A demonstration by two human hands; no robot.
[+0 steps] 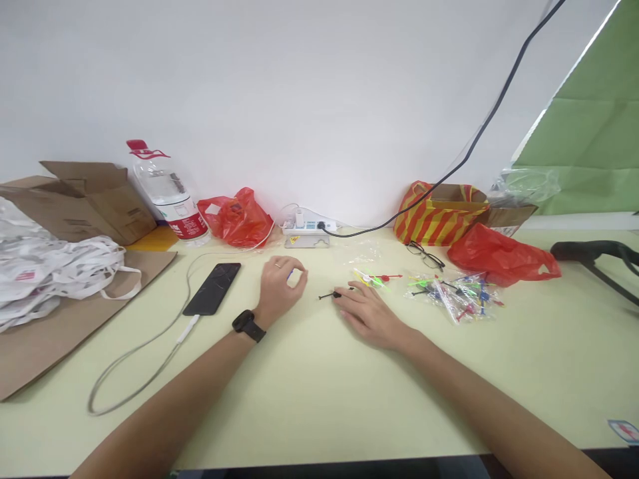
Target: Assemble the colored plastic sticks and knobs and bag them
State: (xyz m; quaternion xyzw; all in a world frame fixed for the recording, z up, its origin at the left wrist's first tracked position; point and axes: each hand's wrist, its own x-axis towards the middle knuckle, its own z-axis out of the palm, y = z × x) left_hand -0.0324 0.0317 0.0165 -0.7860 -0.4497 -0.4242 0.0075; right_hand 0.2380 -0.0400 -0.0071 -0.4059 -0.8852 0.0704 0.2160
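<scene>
Near the middle of the table, my left hand is closed in a ring-like pinch, thumb against fingertips. A small blue plastic piece shows at its fingers, mostly hidden. My right hand lies low to the right, its fingertips on a thin black plastic piece with a wider middle. Just beyond the right fingers is a loose group of small plastic pieces in white, green and yellow, with a red arrow-shaped piece. To their right, clear bags hold several similar coloured pieces.
A black phone on a white cable lies left of my left hand. Behind are a bottle, a red bag, a power strip and a striped bag. Glasses and another red bag lie right.
</scene>
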